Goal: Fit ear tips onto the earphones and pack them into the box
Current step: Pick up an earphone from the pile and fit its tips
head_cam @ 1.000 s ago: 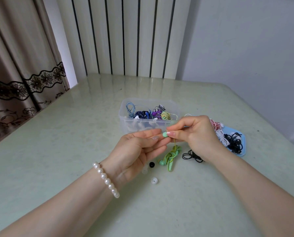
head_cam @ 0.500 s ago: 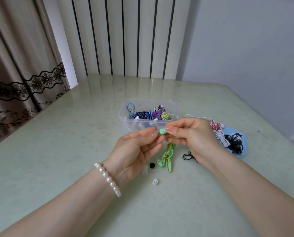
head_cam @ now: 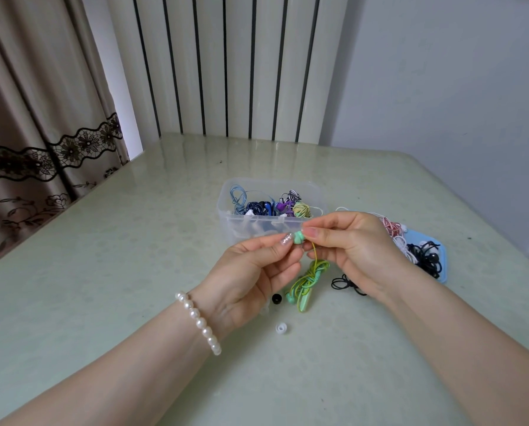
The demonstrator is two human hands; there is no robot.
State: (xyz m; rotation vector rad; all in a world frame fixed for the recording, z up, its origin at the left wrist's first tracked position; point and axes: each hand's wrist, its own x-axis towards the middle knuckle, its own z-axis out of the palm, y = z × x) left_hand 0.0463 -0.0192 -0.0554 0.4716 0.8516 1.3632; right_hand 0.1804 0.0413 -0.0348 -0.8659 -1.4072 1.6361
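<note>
In the head view, the left hand (head_cam: 250, 265) and the right hand (head_cam: 352, 241) are meeting just in front of the clear box (head_cam: 226, 210), above the bench (head_cam: 103, 272). The right fingers (head_cam: 313, 233) are pinching the mint earbud (head_cam: 298, 237) at its cable end, and the left fingers (head_cam: 283, 241) are pressing at its other side, seemingly closed on an ear tip that is too small to make out. The rest of the green earphone bundle (head_cam: 309, 279) is hanging from the bud down to the bench.

The tip could be going on crooked, or slipping out of the pinch and rolling away. The dangling cable could also be tugging the bud out of line.

The clear box is holding several coiled earphones, blue, purple and yellow among them. On the blue lid (head_cam: 441, 269) to the right, pink, white and black bundles are waiting. A black ear tip (head_cam: 276, 299) and a white ear tip (head_cam: 282, 328) are lying loose on the bench.
</note>
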